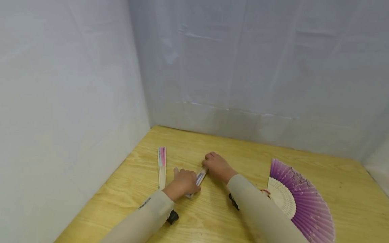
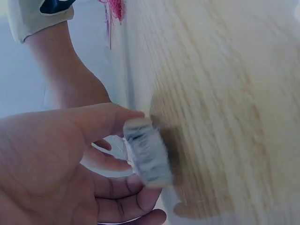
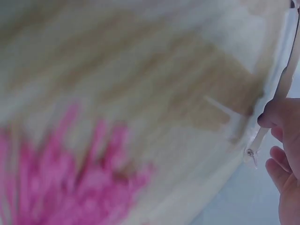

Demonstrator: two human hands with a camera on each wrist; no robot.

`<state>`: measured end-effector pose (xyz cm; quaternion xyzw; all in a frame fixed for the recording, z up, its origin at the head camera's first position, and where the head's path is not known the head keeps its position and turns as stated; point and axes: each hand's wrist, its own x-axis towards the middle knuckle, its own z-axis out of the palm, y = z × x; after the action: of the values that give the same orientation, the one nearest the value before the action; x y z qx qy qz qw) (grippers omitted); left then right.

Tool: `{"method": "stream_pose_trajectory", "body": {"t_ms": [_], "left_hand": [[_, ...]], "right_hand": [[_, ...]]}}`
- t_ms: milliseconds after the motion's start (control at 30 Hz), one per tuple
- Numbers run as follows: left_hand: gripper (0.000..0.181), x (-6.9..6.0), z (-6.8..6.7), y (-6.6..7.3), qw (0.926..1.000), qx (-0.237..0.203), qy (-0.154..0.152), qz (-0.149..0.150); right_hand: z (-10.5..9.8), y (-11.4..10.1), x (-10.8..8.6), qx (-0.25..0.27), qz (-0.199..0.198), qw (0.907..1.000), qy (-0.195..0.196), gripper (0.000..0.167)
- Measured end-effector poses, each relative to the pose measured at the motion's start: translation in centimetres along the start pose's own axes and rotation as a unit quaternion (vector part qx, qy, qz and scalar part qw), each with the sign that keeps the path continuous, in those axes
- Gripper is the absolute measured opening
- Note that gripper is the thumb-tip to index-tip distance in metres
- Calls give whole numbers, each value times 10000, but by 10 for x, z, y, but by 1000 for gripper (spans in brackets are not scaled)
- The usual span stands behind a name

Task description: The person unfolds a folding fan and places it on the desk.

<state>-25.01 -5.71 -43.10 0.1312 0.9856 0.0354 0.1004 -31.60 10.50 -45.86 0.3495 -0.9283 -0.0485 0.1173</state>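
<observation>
A folded hand fan (image 1: pixel 200 177) lies slantwise between my two hands, low over the table. My left hand (image 1: pixel 183 182) grips its near end; in the left wrist view, the thumb and fingers pinch the stacked, blurred end of the folded fan (image 2: pixel 147 152). At the far end, my right hand (image 1: pixel 218 166) holds the fan near its pivot, with the pale guard stick (image 3: pixel 284 84) between thumb and fingers in the right wrist view. A second folded fan (image 1: pixel 162 163), pink and pale blue at the top, lies left of my left hand.
A spread purple fan (image 1: pixel 311 202) with pale pierced ribs lies to the right, partly behind the right sleeve (image 1: pixel 261 209). A pink tassel (image 3: pixel 79 187) fills the lower left of the right wrist view. White sheeting (image 1: pixel 228 67) stands along the wooden table's (image 1: pixel 206 222) back and left.
</observation>
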Motion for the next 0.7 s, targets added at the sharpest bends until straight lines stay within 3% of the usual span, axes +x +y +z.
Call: {"method": "stream_pose_trajectory", "body": {"t_ms": [133, 367, 500, 700], "left_hand": [[32, -3, -5, -3, 9994, -186, 254, 113], [25, -8, -15, -22, 9951, -737, 440, 500], [23, -8, -20, -32, 9885, -1250, 329, 790], [32, -6, -26, -40, 9752, -1892, -37, 1149]], "right_hand": [[-8, 7, -4, -29, 6, 10000, -8, 15], [-21, 19, -15, -352, -616, 9960, 543, 12], [-29, 25, -26, -393, -741, 9944, 642, 15], [-42, 25, -49, 39, -678, 9960, 585, 15]]}}
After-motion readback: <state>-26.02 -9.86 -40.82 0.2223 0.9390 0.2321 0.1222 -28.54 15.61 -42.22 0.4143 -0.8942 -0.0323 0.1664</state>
